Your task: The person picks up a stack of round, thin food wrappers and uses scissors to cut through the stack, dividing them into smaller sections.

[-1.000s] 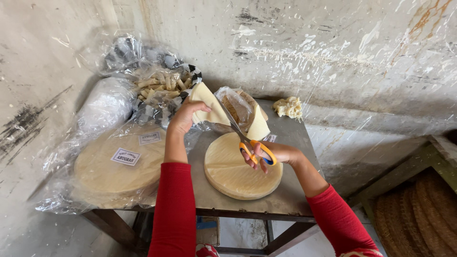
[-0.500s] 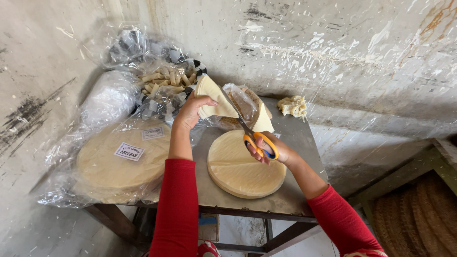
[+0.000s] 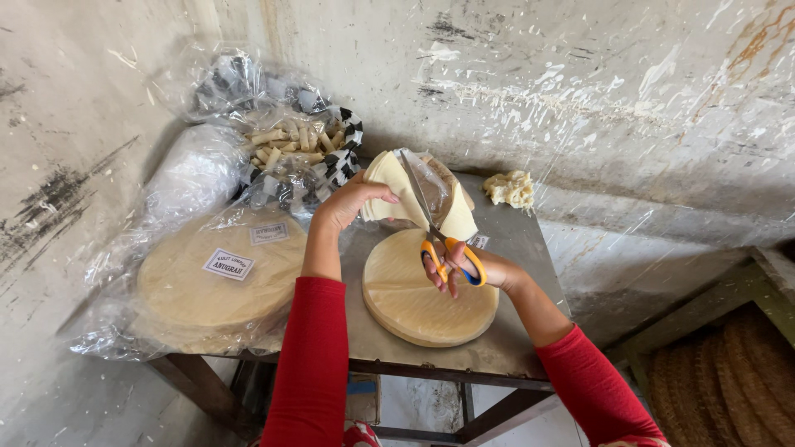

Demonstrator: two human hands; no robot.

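On the steel counter (image 3: 513,331), above the round stack of pale wrappers (image 3: 426,290), little has changed over the last second: the left hand (image 3: 348,205) has kept the folded bundle of wrappers (image 3: 397,190) lifted, fingers (image 3: 377,192) clamped on its left edge. The right hand (image 3: 464,265) stays closed through the orange-handled scissors (image 3: 443,244), whose blades run up into the bundle's plastic cover, so cutting continues.

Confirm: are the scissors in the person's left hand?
No: the right hand grips the orange-handled scissors, while the left hand lifts the folded pale sheets.
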